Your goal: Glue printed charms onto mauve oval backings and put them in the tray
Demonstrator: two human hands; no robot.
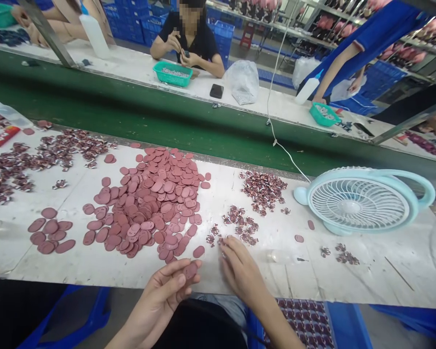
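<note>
My left hand (167, 288) holds one dusty-pink oval piece (190, 270) between thumb and fingers, just over the near edge of the white table (94, 269). My right hand (240, 266) rests fingers-down on the table, its fingertips touching small patterned stickers (240, 225) scattered there. A big heap of the same pink ovals (152, 198) lies just beyond my left hand. Another sticker heap (263, 189) sits farther back on the right.
A pale blue fan (359, 201) lies face-up at right, its white cord running back. More stickers (29, 162) cover the left. A green conveyor belt (131, 114) runs behind. Across it a person works by a green basket (172, 73). Blue crates stand below.
</note>
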